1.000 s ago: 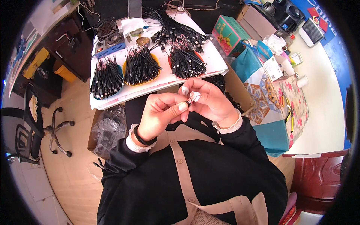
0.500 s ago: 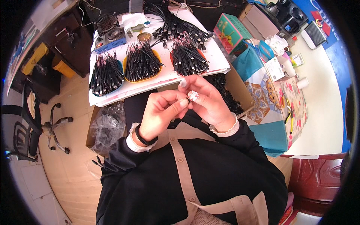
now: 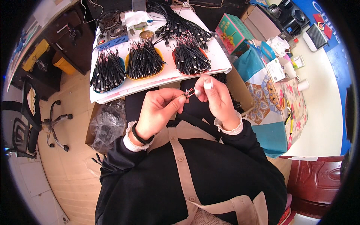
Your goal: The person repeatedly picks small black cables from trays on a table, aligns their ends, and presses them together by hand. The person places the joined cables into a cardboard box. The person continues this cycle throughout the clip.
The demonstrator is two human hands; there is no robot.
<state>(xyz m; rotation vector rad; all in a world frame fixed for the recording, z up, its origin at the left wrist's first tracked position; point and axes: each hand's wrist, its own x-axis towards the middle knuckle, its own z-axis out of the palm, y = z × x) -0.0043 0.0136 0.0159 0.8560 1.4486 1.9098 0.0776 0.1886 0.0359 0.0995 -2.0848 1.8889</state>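
My left hand pinches a thin dark cable between thumb and fingers. Its bared wire ends, red and white, stick out past the fingertips. White coverings wrap the thumb and a fingertip of my right hand, which hovers just right of the wires. Those right fingers are curled, their tips apart, with nothing visible between them. Beyond my hands, bundles of short black cables stand in a blue tray, a yellow tray and a red tray on a white table.
Longer black cables lie heaped at the table's back. A blue device with a fan sits back left. Under the table's right edge stands a cardboard box of cables; clear plastic bags are at left. A patterned cloth covers the right side.
My right hand has drawn away to the right from the wire ends, leaving them exposed. My left hand still pinches the cable. The view has shifted slightly.
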